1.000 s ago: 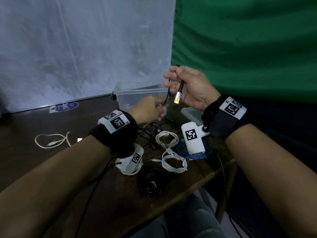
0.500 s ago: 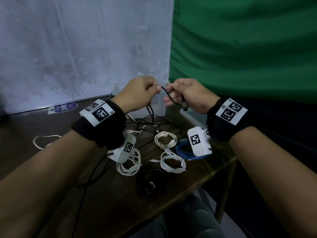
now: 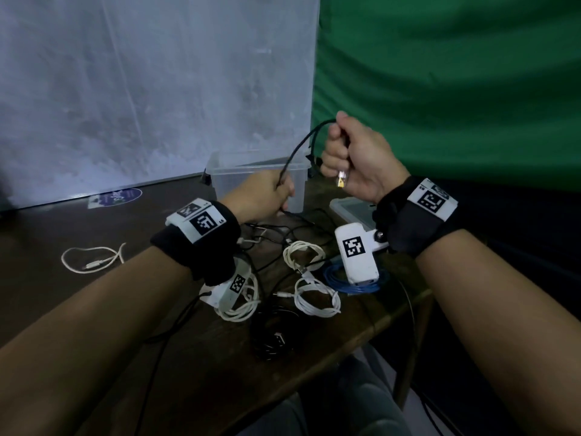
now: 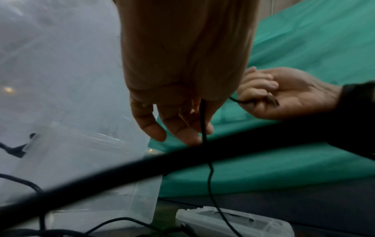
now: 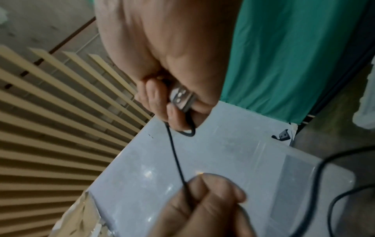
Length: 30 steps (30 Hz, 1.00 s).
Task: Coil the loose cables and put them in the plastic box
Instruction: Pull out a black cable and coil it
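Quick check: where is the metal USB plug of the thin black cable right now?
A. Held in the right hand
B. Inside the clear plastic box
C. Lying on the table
A: the metal USB plug sticks out of the right hand, whose fingers curl round the thin black cable.

Both my forearms reach forward, each with a black band at the wrist. My right hand (image 3: 355, 158) is raised higher, fingers curled into a fist around a black cable (image 3: 298, 149), its metal plug poking out below my palm. My left hand (image 3: 261, 193) sits lower and a little nearer, fingers and thumb pinching the same cable further along.
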Motion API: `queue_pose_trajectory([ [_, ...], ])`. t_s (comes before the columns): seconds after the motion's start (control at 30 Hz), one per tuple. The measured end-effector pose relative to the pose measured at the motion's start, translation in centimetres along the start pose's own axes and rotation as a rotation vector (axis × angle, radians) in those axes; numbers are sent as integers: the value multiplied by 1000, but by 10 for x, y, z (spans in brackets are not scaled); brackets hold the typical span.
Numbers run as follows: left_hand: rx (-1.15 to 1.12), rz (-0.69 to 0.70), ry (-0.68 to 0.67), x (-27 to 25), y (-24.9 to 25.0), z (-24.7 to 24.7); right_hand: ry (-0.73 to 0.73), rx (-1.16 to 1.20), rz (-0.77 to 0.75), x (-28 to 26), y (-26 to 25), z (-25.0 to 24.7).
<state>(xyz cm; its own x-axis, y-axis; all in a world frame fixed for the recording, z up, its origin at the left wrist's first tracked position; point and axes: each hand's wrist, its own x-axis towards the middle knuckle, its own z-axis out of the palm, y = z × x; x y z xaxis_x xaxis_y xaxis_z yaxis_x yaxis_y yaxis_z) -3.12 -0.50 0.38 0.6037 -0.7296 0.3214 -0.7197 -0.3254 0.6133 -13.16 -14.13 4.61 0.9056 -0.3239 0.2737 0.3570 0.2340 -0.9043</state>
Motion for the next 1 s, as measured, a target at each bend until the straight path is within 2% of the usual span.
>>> queue_pose_trajectory([
  [0.1, 179, 21, -142, -3, 5, 6, 55, 136, -42, 2, -7, 4],
  [0.2, 122, -38, -330, -8, 12, 13, 42, 261, -95, 7, -9, 4],
  [0.27, 67, -69, -422, -13, 15, 15, 107, 213, -129, 10, -10, 1],
  [0.33, 19, -71, -446, -15, 18, 15, 166, 43, -161, 11, -8, -3],
  [0.43, -66, -53, -363, -13, 22, 7, 240, -346, -265, 12, -3, -7],
  [0.5, -88, 9, -240, -9, 26, -1, 244, -661, -303, 11, -1, -10],
  [0.57, -26, 93, -71, -4, 29, -10, 187, -875, -256, 13, 0, -12],
  [0.67, 137, 210, 167, 2, 35, -23, 78, -921, -166, 11, 1, -11],
  [0.73, 170, 242, 245, 5, 34, -29, 57, -957, -158, 10, 2, -11],
  [0.83, 167, 240, 277, 8, 27, -34, -24, -1089, -135, 5, 2, -13],
  [0.9, 178, 188, 274, 9, 21, -37, -81, -1113, -109, 1, 4, -14],
  [1.0, 230, 109, 191, 7, 9, -35, -98, -775, -40, -1, 5, -13],
])
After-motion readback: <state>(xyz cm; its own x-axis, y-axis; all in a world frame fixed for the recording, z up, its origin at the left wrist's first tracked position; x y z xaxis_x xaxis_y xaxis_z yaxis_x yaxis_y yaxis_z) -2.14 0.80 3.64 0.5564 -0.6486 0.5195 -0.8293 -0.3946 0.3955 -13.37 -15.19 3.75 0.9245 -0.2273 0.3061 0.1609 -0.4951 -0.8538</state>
